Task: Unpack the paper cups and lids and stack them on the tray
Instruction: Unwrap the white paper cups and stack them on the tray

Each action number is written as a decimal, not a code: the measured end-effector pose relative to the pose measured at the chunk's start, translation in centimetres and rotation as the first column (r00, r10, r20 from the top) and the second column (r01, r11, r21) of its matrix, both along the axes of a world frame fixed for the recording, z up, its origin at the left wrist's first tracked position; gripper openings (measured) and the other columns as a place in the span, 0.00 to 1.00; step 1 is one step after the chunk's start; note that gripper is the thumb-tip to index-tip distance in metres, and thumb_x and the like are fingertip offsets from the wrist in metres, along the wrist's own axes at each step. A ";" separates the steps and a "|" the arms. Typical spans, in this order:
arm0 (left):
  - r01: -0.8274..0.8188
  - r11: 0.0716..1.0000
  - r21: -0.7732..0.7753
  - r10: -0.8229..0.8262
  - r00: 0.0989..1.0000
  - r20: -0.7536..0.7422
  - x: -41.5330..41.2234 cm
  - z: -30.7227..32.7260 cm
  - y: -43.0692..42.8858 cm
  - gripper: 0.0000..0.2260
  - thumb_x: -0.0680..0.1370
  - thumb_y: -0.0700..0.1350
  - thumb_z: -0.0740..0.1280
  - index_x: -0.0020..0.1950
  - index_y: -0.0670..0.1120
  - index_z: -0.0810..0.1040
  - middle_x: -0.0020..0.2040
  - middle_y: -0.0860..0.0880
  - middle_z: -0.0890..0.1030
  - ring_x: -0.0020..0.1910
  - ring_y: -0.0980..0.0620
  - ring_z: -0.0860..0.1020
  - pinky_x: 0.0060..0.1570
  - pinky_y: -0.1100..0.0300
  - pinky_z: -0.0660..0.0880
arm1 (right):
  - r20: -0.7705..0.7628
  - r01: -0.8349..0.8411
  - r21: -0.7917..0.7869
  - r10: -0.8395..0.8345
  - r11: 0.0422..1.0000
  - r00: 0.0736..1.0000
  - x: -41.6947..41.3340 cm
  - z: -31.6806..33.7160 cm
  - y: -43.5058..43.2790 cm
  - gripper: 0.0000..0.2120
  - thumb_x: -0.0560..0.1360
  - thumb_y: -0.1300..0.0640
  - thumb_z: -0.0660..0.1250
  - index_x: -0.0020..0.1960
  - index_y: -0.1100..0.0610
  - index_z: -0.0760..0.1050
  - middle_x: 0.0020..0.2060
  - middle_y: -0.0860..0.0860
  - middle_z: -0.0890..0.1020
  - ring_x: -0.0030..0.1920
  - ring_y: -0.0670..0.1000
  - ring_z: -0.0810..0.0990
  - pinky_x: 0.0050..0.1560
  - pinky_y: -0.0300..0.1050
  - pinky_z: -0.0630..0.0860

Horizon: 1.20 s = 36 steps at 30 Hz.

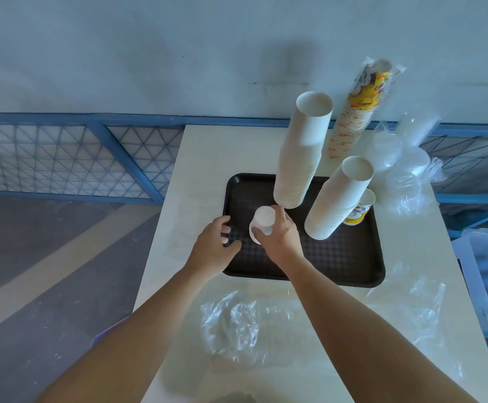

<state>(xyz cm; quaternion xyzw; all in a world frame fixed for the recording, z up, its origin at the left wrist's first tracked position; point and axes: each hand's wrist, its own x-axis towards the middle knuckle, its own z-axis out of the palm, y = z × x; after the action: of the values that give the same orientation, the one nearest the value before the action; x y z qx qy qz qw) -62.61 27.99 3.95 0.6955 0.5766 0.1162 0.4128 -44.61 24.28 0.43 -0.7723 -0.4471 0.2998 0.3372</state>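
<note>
The right hand (280, 237) grips a white paper cup (263, 218) over the left part of the dark tray (339, 257), fingers curled round its side; whether it is one cup or several nested I cannot tell. The left hand (215, 242) is just beside it over the tray's left edge, fingers loosely spread and holding nothing.

A tall white cup stack (304, 149) stands at the tray's far edge, a shorter white cup stack (339, 199) towards its right edge, with a printed cup (359, 212) behind that one. At the far edge of the tabletop (208, 152) stands a wrapped sleeve of printed cups (359, 112), with bagged lids (397, 158) in the far right corner. Empty plastic wrap (242, 321) lies by the near edge.
</note>
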 end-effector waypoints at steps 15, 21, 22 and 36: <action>0.023 0.992 0.123 -0.041 0.988 0.148 2.6 2.4 0.7 0.22 0.80 0.45 0.73 0.74 0.50 0.75 0.59 0.56 0.81 0.52 0.59 0.81 0.52 0.71 0.74 | -0.499 0.588 0.118 -0.464 0.800 0.732 3.3 5.7 -7.9 0.20 0.73 0.45 0.78 0.61 0.50 0.78 0.48 0.46 0.84 0.52 0.48 0.85 0.54 0.57 0.85; 0.072 0.980 0.187 -0.125 0.950 0.286 7.7 4.8 -0.5 0.15 0.80 0.45 0.73 0.67 0.52 0.80 0.58 0.57 0.82 0.52 0.57 0.82 0.53 0.70 0.76 | -0.636 0.683 0.269 -0.407 0.679 0.655 7.5 12.5 -12.1 0.13 0.80 0.56 0.73 0.63 0.57 0.77 0.50 0.52 0.86 0.56 0.54 0.86 0.55 0.60 0.84; 0.079 0.977 0.200 -0.140 0.939 0.313 8.7 5.3 -0.8 0.14 0.80 0.45 0.74 0.65 0.53 0.80 0.59 0.58 0.82 0.53 0.58 0.82 0.52 0.68 0.77 | -0.630 0.687 0.297 -0.405 0.663 0.663 8.2 13.9 -12.4 0.14 0.80 0.56 0.73 0.64 0.58 0.77 0.51 0.52 0.85 0.56 0.54 0.86 0.56 0.59 0.84; 0.142 0.956 0.256 -0.213 0.938 0.275 17.5 7.9 -2.1 0.29 0.76 0.53 0.78 0.74 0.50 0.76 0.69 0.54 0.79 0.64 0.58 0.74 0.65 0.58 0.72 | -0.023 0.280 0.484 -0.308 0.829 0.951 14.5 20.7 -5.9 0.27 0.71 0.50 0.80 0.65 0.55 0.74 0.44 0.39 0.80 0.43 0.37 0.80 0.43 0.33 0.77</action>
<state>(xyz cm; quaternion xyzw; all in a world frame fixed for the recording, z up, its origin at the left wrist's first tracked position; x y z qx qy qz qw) -45.10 25.88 11.89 0.7627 0.4243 0.2486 0.4201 -30.08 18.38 21.18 -0.7316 -0.3926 0.1020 0.5479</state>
